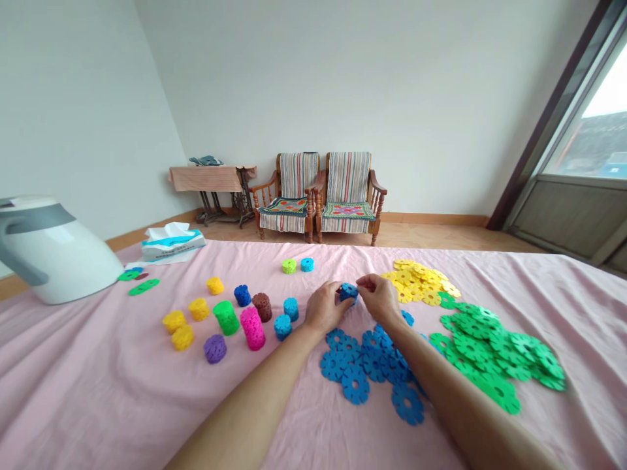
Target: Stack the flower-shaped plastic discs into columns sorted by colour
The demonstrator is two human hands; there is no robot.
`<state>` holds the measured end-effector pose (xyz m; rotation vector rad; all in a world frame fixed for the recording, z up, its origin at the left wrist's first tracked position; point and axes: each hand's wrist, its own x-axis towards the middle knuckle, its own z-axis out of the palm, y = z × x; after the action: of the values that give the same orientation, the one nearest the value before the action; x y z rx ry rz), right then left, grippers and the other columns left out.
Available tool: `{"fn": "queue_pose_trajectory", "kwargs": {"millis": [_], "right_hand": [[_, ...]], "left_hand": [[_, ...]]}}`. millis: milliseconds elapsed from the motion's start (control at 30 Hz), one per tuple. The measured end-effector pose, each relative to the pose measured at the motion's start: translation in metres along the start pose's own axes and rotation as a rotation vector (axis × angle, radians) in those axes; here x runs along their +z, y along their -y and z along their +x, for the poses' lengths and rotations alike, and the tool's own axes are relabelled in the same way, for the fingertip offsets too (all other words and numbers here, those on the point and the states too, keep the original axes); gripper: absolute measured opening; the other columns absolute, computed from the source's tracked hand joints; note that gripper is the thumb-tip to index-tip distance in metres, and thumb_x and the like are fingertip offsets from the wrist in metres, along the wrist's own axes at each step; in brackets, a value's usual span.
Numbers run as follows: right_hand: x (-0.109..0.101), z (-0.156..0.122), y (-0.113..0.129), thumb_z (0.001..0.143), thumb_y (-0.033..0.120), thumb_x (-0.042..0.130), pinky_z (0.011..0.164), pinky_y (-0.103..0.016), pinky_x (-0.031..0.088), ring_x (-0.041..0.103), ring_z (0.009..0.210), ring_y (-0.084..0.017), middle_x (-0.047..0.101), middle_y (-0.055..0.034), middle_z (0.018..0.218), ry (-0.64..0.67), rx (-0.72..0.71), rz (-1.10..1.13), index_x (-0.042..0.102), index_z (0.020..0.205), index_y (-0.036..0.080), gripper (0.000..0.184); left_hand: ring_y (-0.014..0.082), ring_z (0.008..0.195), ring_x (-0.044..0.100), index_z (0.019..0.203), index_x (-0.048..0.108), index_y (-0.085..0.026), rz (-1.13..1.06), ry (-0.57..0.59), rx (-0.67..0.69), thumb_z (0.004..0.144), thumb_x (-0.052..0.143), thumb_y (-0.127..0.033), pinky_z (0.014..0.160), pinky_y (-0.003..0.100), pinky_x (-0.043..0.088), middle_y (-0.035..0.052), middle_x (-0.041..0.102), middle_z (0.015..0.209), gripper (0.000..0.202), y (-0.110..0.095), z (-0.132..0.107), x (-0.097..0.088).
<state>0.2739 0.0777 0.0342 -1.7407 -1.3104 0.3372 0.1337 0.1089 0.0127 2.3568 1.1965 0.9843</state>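
One broad bench point(122, 418) fills the lower view, draped in thin, wrinkled pink cloth. Two wooden armchairs point(348, 192) with turned spindles and striped woven covers stand beyond it. On the left sits a smooth, glossy white jug point(81, 254) with a grey handle.

Next in size come loose heaps of flat, notched discs, each round with a hole in the centre: the green pile point(490, 346), the blue pile point(373, 356) and the smaller yellow pile point(421, 281). The tissue box point(173, 248), with soft paper pulled up, is near the jug.

The left hand point(324, 305) pinches a short blue stack point(349, 291) between thumb and fingers, just above the blue pile. The right hand point(381, 297) has its fingertips drawn together at the stack's right side; whether they grip a disc, I cannot tell.

The blue stack should be light and fairly stiff, hardly fragile, and a little slippery between layers, so it is best taken around its rim, squarely across top and bottom if discs slide. To the left, finished-looking cylinders such as the pink stack point(253, 328) show knobbly, pitted sides where the notches overlap.
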Motion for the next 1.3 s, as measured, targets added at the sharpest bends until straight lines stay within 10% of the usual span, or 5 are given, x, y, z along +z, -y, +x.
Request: {"fn": "queue_pose_trajectory", "kwargs": {"millis": [167,533,767,967,1300], "right_hand": [[-0.022,0.012,0.000,0.071,0.022,0.049,0.060,-0.023,0.042,0.061,0.065,-0.015,0.069,-0.0031,0.070,0.000,-0.035,-0.104,0.068,0.082,0.017,0.022],[-0.056,0.016,-0.005,0.058,0.030,0.069,0.058,-0.025,0.038,0.061,0.078,-0.020,0.067,-0.0068,0.082,0.594,-0.178,-0.706,0.068,0.083,0.017,0.028],[-0.056,0.017,0.004,0.063,0.020,0.063,0.052,-0.021,0.039,0.060,0.062,-0.014,0.065,-0.0029,0.063,0.589,-0.160,-0.399,0.063,0.064,0.015,0.005],[-0.022,0.013,0.002,0.070,0.022,0.058,0.044,-0.019,0.039,0.057,0.049,-0.011,0.061,-0.0005,0.051,0.301,0.059,0.212,0.060,0.068,0.014,0.008],[0.003,0.014,-0.012,0.072,0.021,0.055,0.050,-0.022,0.047,0.065,0.059,-0.016,0.064,-0.0033,0.058,0.171,0.146,0.271,0.060,0.074,0.015,0.008]], "left_hand": [[0.0181,0.082,0.061,0.109,0.059,-0.020,-0.012,-0.003,-0.015,0.078,0.061,-0.038,0.070,0.027,0.046,0.0035,0.064,0.097,0.035,0.002,0.000,0.001],[0.0193,0.092,0.059,0.108,0.059,-0.020,-0.023,-0.008,-0.005,0.078,0.063,-0.036,0.082,0.029,0.045,0.0041,0.064,0.102,0.034,0.002,-0.001,0.003],[0.0190,0.086,0.059,0.106,0.060,-0.022,-0.034,0.002,0.013,0.079,0.060,-0.041,0.074,0.027,0.045,0.0034,0.064,0.098,0.033,0.001,0.000,0.000],[0.0169,0.078,0.059,0.102,0.062,-0.023,-0.045,0.012,0.004,0.079,0.061,-0.037,0.064,0.024,0.043,0.0021,0.064,0.092,0.027,0.000,0.000,-0.001],[0.0171,0.077,0.059,0.107,0.061,-0.023,-0.056,0.005,-0.002,0.077,0.063,-0.038,0.065,0.025,0.043,0.0029,0.064,0.093,0.034,0.002,0.001,0.000]]}}
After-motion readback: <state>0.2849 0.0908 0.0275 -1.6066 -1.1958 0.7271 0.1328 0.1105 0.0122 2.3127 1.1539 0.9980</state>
